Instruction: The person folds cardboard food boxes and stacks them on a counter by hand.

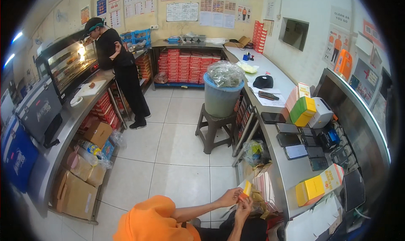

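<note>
A small yellow, orange and white folded carton piece [247,187] is held up between my two hands, low in the picture, left of the right-hand counter. My left hand [230,197] reaches in from the left below an orange sleeve, its fingers closed on the carton's lower left side. My right hand [244,207] is just below and right of it, fingers pinching the lower end. The fingers partly cover the carton. Beside my hands, under the counter, stands a stack of flat white and red cartons [267,188].
On the right counter [276,156] stand a yellow carton [310,190], a green-and-yellow carton [303,111] and several phones [295,151]. A lidded bucket [221,98] rests on a dark stool [216,129]. A person in black [120,59] stands by the display cabinet [69,63].
</note>
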The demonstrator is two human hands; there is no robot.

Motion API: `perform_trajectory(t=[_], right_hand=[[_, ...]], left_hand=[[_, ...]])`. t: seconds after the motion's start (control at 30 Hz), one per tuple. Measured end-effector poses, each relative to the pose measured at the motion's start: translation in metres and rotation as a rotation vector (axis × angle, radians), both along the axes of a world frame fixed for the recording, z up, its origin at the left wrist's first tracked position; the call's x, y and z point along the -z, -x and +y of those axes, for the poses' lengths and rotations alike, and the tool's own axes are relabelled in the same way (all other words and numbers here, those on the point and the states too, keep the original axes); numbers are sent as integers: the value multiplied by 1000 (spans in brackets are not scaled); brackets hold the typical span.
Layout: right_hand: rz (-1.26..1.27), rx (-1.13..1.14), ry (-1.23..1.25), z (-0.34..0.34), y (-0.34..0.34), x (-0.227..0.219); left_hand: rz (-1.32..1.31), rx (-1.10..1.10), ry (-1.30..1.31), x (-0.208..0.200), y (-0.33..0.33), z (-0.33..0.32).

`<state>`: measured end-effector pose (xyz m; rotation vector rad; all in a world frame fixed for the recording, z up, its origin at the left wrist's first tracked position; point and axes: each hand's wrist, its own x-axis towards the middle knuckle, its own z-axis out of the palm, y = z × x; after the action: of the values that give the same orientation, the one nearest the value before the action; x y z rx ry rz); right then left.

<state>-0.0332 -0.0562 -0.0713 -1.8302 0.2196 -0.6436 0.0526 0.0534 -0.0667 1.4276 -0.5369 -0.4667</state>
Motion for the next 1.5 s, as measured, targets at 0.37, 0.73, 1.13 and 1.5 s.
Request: perform_trajectory(t=[0.37, 0.73, 1.13, 1.5], right_hand=[[99, 234, -856, -12, 5, 18], [371, -252, -801, 7, 1, 30], [187, 23, -792, 18, -2, -15], [4, 65, -270, 11, -7, 19]], left_hand=[[-449, -419, -292, -14, 4, 25], [-51, -297, -434, 10, -25, 58], [-848, -8, -325, -40, -15, 64], [15, -421, 66, 9, 37, 27]])
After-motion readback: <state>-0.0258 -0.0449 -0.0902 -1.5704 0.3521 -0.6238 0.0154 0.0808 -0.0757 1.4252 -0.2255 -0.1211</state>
